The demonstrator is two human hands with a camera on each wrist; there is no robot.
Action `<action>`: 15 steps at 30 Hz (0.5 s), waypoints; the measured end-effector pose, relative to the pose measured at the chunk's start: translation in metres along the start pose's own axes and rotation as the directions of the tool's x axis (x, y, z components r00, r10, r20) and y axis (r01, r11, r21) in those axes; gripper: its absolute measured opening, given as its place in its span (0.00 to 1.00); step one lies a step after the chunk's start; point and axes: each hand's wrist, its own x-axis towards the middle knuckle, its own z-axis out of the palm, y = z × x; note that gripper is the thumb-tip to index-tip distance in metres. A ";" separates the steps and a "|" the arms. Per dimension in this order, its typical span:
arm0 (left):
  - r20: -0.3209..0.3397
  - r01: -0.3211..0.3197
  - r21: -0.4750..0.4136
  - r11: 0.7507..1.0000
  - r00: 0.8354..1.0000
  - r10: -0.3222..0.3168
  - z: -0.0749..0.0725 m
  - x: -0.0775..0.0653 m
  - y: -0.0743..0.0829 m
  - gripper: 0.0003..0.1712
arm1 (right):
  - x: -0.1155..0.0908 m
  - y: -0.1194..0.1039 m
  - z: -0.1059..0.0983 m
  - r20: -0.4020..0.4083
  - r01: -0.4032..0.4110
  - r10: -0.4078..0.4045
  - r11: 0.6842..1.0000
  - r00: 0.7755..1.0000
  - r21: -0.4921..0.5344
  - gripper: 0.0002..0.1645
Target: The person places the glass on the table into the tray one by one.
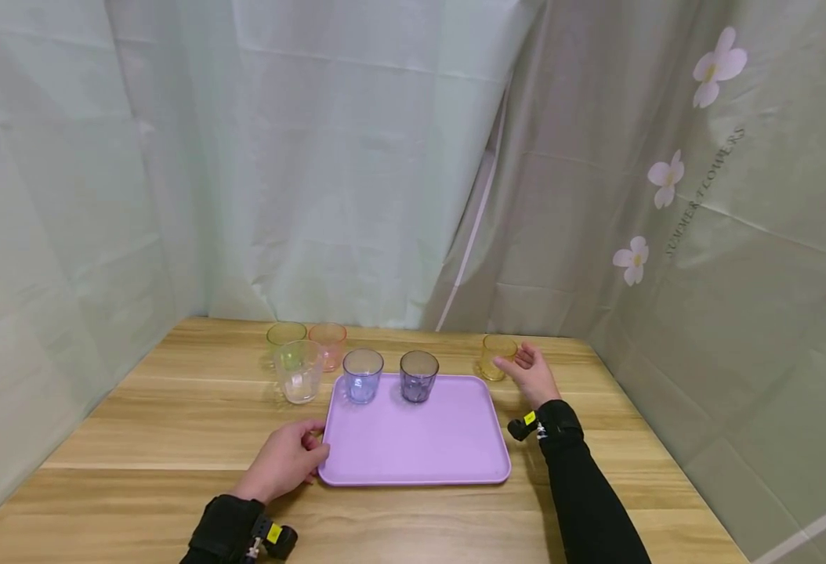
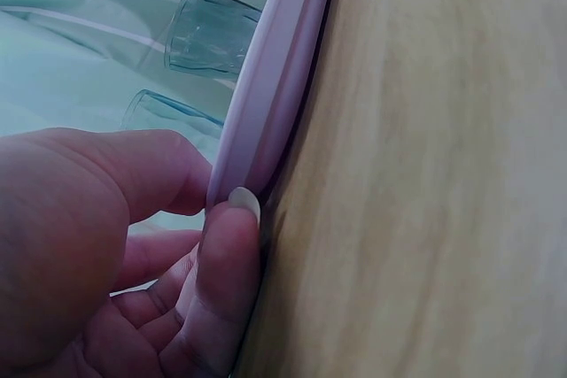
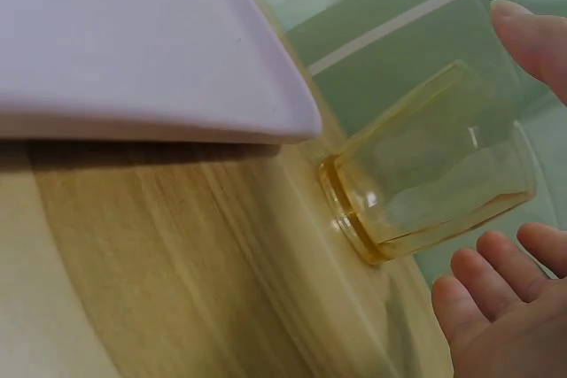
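Note:
My left hand point(image 1: 284, 460) pinches the left rim of a lilac tray point(image 1: 420, 450), with thumb and finger on either side of the edge in the left wrist view. A bluish glass point(image 1: 363, 377) and a dark grey glass point(image 1: 417, 378) stand upright on the tray's far part. Beyond the tray's far right corner, a yellow glass point(image 3: 425, 174) stands upright on the table. My right hand point(image 1: 534, 380) is beside it, thumb and fingers spread around the glass; in the right wrist view a gap shows between the fingertips and its wall.
Left of the tray's far corner stand a clear glass point(image 1: 302, 384), a green glass point(image 1: 284, 333) and a pink glass point(image 1: 330, 335), close together. The wooden table point(image 1: 138, 439) ends against a pale curtain point(image 1: 335, 196) at the back and sides.

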 end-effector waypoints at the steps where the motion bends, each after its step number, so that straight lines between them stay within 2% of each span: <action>1: 0.000 0.002 0.000 1.000 1.000 -0.002 0.000 0.000 0.000 0.30 | 0.002 0.001 0.001 0.001 -0.001 0.001 1.000 1.000 -0.002 0.59; 15: 0.001 0.025 0.000 1.000 1.000 -0.025 0.000 -0.002 0.004 0.30 | 0.013 0.006 0.013 0.019 -0.046 0.047 0.998 0.999 -0.042 0.62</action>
